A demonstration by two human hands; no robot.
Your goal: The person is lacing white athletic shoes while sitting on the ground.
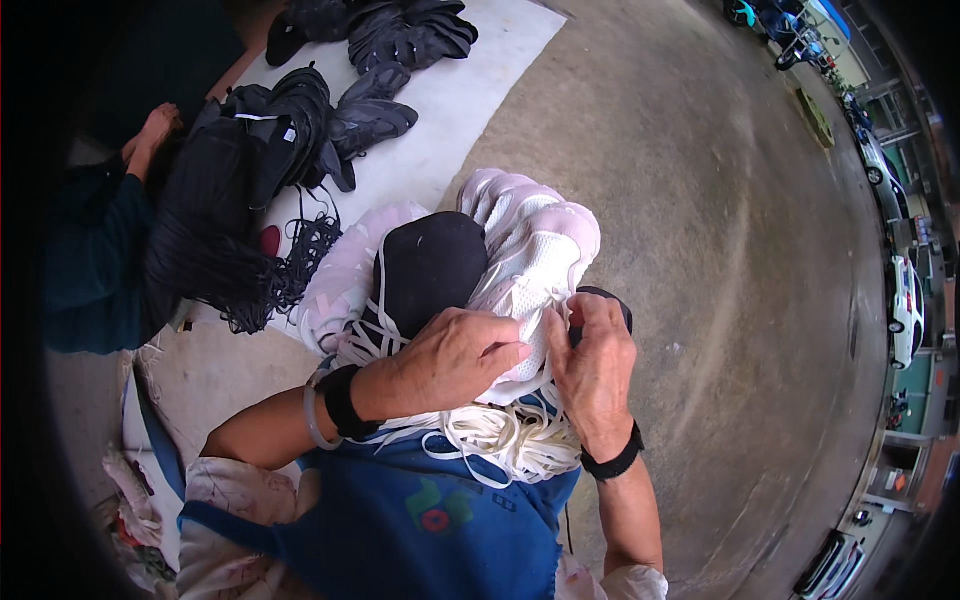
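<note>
A white and pale pink shoe upper (535, 265) rests across my lap, its toe pointing away from me, with a white lace in its upper eyelets. On its left side my left hand (445, 358) has thumb and forefinger pinched together; what they hold is too small to make out. My right hand (597, 370) bends over the right side of the upper, fingertips closed on a white shoelace near the eyelets. Below both hands a loose bundle of white shoelaces (520, 440) lies on my blue apron (390, 520). More pale pink uppers (485, 195) are stacked behind the first.
Another row of pink uppers (345, 265) lies beside my black-clad knee (430, 265). Black shoes (370, 120) and dark laces (310, 245) spread over a white sheet (490, 70). At left is another person's hand (158, 125). Concrete floor (740, 330) stretches right toward parked cars (905, 310).
</note>
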